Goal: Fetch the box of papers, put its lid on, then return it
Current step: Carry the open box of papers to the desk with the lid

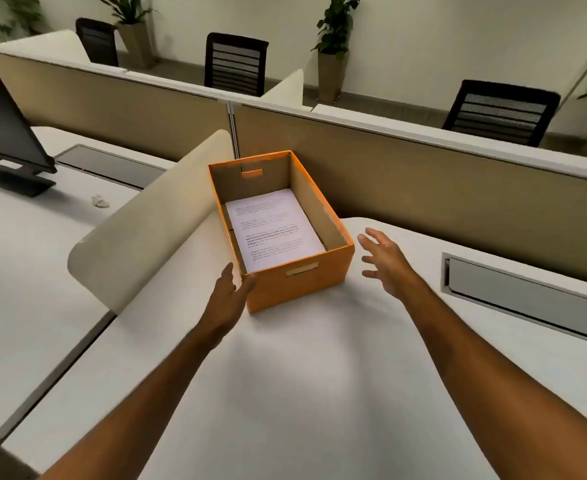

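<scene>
Box (295, 271) of papers, orange, open-topped, no lid on, at far end of white worktop (302, 375) close to the beige partition (423, 174).

Orange cardboard outside, plain brown inside, slot handle cut in near and far end walls; orange finish looks scuffed along right rim. Stack of white printed papers (273, 230) lies flat on the bottom, filling most of it, text too blurred to read. Box sits turned a little off the worktop edge, curved cream side screen (139, 230) just left of it. Left hand (228, 296) open, fingers at the box's near-left corner, touching or nearly so, cannot tell which. Right hand (385, 261) open, fingers spread, near the right side, clear of the box. Hands apart, neither gripping. Dark monitor (4, 126) on next desk at left.
</scene>
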The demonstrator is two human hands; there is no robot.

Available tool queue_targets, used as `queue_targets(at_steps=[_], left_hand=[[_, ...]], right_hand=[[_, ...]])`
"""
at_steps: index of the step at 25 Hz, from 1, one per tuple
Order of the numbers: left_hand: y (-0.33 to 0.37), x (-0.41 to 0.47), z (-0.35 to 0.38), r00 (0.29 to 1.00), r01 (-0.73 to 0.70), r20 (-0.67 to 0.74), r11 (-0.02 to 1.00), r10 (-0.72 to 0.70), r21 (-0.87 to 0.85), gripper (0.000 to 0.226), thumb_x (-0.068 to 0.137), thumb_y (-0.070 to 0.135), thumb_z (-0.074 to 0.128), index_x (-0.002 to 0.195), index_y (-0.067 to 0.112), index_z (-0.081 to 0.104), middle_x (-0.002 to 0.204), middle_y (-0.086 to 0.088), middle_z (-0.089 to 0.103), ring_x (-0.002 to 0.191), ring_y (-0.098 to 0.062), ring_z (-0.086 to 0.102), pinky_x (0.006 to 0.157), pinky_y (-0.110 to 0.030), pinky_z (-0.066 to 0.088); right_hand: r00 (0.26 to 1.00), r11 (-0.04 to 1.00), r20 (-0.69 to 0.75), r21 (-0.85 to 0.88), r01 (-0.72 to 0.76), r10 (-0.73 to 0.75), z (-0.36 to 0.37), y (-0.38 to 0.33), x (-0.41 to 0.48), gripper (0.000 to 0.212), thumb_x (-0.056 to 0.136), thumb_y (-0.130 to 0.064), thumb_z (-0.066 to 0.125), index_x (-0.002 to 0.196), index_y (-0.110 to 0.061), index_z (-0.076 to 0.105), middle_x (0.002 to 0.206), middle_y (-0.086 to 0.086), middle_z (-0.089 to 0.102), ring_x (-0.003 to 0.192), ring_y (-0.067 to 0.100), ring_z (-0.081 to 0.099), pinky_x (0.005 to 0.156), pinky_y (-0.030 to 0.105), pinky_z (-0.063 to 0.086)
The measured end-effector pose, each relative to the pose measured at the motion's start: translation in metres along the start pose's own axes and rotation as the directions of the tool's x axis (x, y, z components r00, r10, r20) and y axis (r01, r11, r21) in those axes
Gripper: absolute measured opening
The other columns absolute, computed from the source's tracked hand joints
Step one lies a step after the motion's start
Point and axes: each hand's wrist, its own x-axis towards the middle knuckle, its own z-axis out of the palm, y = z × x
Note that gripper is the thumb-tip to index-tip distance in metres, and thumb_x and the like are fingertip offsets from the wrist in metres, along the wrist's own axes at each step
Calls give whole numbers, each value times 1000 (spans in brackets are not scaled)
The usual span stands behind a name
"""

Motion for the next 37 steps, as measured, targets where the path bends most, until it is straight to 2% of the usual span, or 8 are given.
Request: queue_targets(at_steps=[4, 7, 11, 19, 25, 29, 32, 37], left_hand=[[-8, 21, 0, 994, 86, 86, 980, -71, -179, 79, 92, 62, 47, 157, 34, 12, 161, 2, 33, 146, -21, 34, 118, -51, 28], [-12, 29, 4, 995, 95, 57, 951, -82, -295, 70, 96, 52, 48, 156, 34, 18, 157, 0, 40, 142, -21, 42, 116, -49, 34], [-8, 32, -2, 991, 128, 74, 921, -108, -368, 64, 98, 46, 47, 156, 31, 22, 150, 0, 48, 136, -24, 49, 114, -50, 36], [-1, 15, -11, 991, 107, 113, 925, -71, -363, 55, 97, 39, 54, 149, 34, 40, 132, 7, 66, 120, -20, 63, 105, -43, 46], [11, -10, 2, 993, 56, 116, 944, -18, -326, 57, 92, 38, 62, 146, 33, 46, 116, 12, 74, 110, -17, 69, 96, -38, 54], [19, -36, 21, 989, 37, 145, 950, 9, -311, 60, 90, 37, 66, 146, 30, 47, 118, 6, 74, 109, -21, 69, 94, -39, 55], [21, -61, 41, 989, 16, 143, 957, 27, -289, 58, 91, 31, 65, 146, 26, 47, 117, 0, 74, 106, -22, 71, 91, -41, 57], [29, -109, 83, 982, -11, 182, 965, 60, -261, 49, 92, 22, 59, 141, 25, 53, 107, -3, 75, 104, -27, 71, 84, -41, 59]], right_hand=[[996, 997, 60, 24, -74, 72, 16, 6, 23, 41, 98, -44, 47, 135, -26, 49, 133, 3, 51, 126, 34, 48, 89, 47, 47], [991, 990, 74, 72, -120, 115, 27, 11, 33, 36, 98, -45, 46, 127, -25, 53, 113, -2, 56, 121, 32, 49, 87, 47, 48], [980, 968, 55, 158, -195, 189, 32, 10, 39, 54, 96, -46, 49, 142, -18, 44, 133, 8, 50, 128, 32, 44, 94, 55, 46], [981, 955, 77, 227, -190, 176, 17, 6, 21, 53, 99, -37, 48, 146, -15, 38, 146, 12, 40, 138, 34, 35, 99, 59, 38], [991, 953, 44, 269, -136, 129, -17, 10, -18, 45, 99, -34, 48, 140, -15, 46, 134, 10, 46, 134, 35, 39, 93, 57, 40], [994, 945, 15, 309, -109, 110, -51, 26, -55, 45, 99, -34, 48, 140, -14, 48, 99, -1, 50, 131, 36, 41, 96, 60, 41], [995, 938, -34, 338, -77, 94, -78, 40, -91, 41, 99, -32, 49, 136, -14, 53, 95, 1, 50, 123, 34, 47, 95, 59, 43], [990, 941, -118, 336, -33, 77, -128, 68, -164, 37, 100, -31, 47, 132, -15, 55, 125, 12, 56, 122, 36, 49, 85, 56, 46]])
